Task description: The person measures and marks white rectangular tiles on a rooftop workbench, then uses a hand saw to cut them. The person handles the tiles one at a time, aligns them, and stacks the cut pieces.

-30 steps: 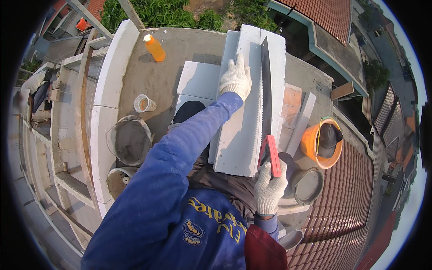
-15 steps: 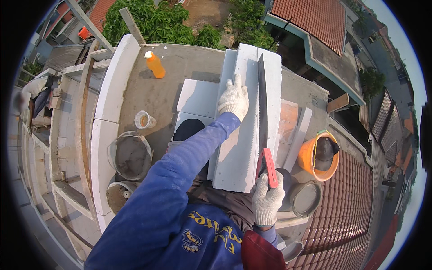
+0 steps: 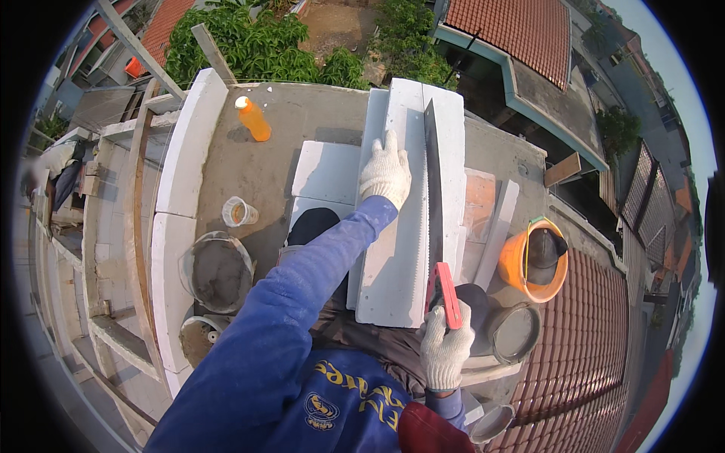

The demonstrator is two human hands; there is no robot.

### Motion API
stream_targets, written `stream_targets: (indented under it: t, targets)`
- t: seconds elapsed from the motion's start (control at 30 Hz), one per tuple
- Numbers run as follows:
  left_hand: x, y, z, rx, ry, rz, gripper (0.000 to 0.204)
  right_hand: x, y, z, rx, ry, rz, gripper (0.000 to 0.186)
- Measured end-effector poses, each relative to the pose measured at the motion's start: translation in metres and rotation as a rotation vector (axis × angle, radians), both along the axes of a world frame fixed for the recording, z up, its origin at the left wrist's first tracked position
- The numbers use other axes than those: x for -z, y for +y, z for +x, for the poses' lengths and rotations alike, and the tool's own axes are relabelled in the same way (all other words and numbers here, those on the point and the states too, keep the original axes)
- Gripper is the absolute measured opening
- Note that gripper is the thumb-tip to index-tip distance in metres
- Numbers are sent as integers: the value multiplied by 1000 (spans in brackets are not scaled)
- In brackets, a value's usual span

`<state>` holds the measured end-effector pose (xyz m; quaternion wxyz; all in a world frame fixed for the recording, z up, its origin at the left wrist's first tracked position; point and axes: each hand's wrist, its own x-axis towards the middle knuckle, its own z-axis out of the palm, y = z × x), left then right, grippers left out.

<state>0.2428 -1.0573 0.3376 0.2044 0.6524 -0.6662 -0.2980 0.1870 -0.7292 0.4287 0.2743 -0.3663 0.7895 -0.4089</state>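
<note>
A long white lightweight block (image 3: 395, 260) lies lengthwise in front of me, on other white blocks. My left hand (image 3: 385, 172), in a cream knit glove, rests flat on its top with the fingers stretched out. Just to the right of that hand, a hand saw (image 3: 433, 185) runs along the block, its dark toothed blade pointing away from me. My right hand (image 3: 445, 347), gloved too, is wrapped round the saw's red handle (image 3: 447, 296) at the block's near end. Whether the teeth are sunk into the block I cannot tell.
Buckets of grey mortar (image 3: 220, 273) stand left, beside a low white block wall (image 3: 178, 174). A plastic cup (image 3: 239, 213) and an orange bottle (image 3: 254, 119) are farther off. Right are an orange bucket (image 3: 517, 260), a mortar tub (image 3: 515, 334) and roof tiles (image 3: 578, 340). Another person (image 3: 62, 167) is far left.
The saw has slid slightly toward me along the block, my right hand moving with it. My left hand keeps its place on the block. The whole view has shifted a little.
</note>
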Motion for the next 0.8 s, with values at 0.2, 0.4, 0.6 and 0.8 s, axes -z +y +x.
stream_targets:
  t: [0.2, 0.4, 0.6, 0.8]
  targets:
    - [-3, -2, 14, 14, 15, 82, 65, 9, -210, -42, -80, -9, -104, 43]
    - [8, -9, 1, 45, -48, -55, 64, 40, -245, -49, -18, 311, -174, 44]
    - [49, -28, 15, 69, 20, -165, 72, 41, -242, -33, 56, 202, -193, 41]
    - [81, -59, 22, 167, 36, -91, 70, 37, -209, -31, 123, 36, -341, 38]
